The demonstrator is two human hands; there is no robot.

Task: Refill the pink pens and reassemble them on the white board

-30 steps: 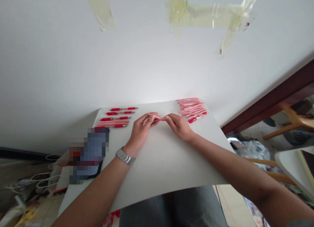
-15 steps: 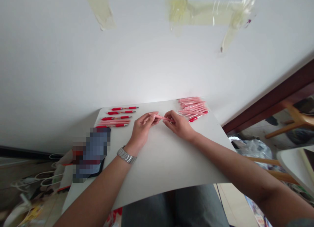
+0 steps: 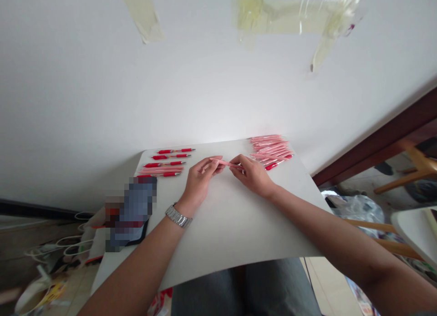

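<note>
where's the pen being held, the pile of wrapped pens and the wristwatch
pen (image 3: 226, 163): head view, middle of its pink length.
pile of wrapped pens (image 3: 271, 147): head view, centre of the pile.
wristwatch (image 3: 178, 216): head view, on the metal band.

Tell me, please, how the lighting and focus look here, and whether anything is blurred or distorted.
Head view: soft, even light, brightest on the wall behind the table; the left hand, right hand and pink pen between them are sharp; a pixelated patch masks something at the table's left; frame edges look bowed.
</note>
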